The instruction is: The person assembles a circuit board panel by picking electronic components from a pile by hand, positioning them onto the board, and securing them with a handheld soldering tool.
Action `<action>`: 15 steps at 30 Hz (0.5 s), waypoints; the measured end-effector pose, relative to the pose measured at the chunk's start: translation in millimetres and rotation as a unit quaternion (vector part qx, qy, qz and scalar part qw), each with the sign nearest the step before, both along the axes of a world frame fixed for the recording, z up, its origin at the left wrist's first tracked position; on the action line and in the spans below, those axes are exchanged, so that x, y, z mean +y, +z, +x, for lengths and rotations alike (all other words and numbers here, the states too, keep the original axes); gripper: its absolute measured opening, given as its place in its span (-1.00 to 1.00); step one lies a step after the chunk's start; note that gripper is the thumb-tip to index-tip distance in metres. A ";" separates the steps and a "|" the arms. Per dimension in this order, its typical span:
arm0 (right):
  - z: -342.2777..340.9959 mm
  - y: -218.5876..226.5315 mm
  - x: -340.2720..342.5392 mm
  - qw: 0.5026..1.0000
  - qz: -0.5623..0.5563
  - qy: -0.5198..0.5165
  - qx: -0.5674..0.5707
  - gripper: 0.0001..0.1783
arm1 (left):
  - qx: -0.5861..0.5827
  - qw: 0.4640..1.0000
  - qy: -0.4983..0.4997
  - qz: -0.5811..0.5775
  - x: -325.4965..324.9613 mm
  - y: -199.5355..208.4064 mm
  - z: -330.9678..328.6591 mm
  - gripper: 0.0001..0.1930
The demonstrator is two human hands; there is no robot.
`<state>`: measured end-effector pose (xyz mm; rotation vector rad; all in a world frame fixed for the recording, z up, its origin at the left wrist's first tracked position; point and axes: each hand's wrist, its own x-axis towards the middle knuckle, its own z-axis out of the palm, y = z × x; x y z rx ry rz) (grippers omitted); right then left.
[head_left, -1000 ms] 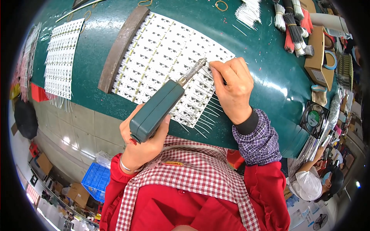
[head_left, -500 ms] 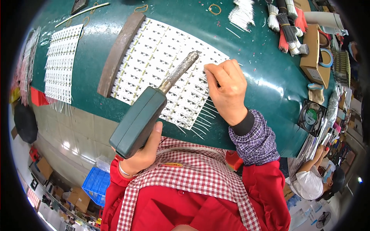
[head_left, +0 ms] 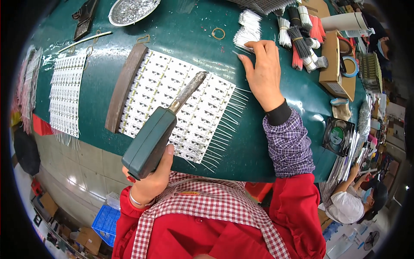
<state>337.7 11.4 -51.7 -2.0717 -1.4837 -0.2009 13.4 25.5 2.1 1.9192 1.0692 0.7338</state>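
My left hand (head_left: 152,183) is wrapped round the dark green handle of a soldering gun (head_left: 148,140). Its metal tip points up and right over a white panel of small circuit boards (head_left: 161,88). Thin white wires (head_left: 220,136) stick out along the panel's right edge, and a brown bar (head_left: 125,93) lies along its left edge. Beyond the panel, my right hand (head_left: 265,75) reaches to a pile of short white wires (head_left: 247,28). Its thumb and forefinger are apart at the pile's near end, and no wire shows clearly between them.
A second wired panel (head_left: 67,95) lies at the left. At the back are a metal bowl (head_left: 133,11) and a rubber band (head_left: 218,33). Wire bundles (head_left: 297,39), a cardboard box (head_left: 334,64) and a small fan (head_left: 339,136) stand at the right. A co-worker (head_left: 349,200) sits beyond.
My right hand has moved from the panel's right edge up and away to the white wire pile, its fingers spreading. The soldering gun stays in my left hand over the panel.
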 end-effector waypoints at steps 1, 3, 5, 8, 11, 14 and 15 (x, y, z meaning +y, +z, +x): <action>4.2 -3.6 2.3 1.000 -0.006 -0.006 -0.006 -0.66 | 0.005 1.000 0.008 -0.017 0.4 -0.1 0.4 -0.80; 12.1 -9.4 7.6 1.000 -0.004 -0.004 -0.003 -0.70 | 0.006 1.000 0.012 -0.013 1.1 0.2 2.9 -0.80; 17.8 -13.2 10.4 0.999 -0.009 0.030 -0.022 -0.78 | 0.007 1.000 0.016 -0.012 1.2 -0.7 2.9 -0.81; 21.1 -14.0 14.3 0.997 -0.041 0.042 -0.057 -0.85 | 0.002 0.999 -0.022 -0.035 0.3 -2.9 -1.0 -0.59; 17.8 -14.0 16.5 0.993 -0.054 0.051 -0.096 -0.87 | 0.016 0.999 0.034 0.006 0.1 -2.0 3.2 -0.78; 17.7 -11.9 20.5 0.984 -0.058 0.067 -0.155 -0.80 | 0.029 0.999 0.028 0.006 -2.1 -3.1 -2.4 -0.75; 18.0 -11.2 21.4 0.980 -0.055 0.064 -0.180 -0.77 | 0.036 0.999 0.003 0.027 -1.4 -5.2 -7.5 -0.66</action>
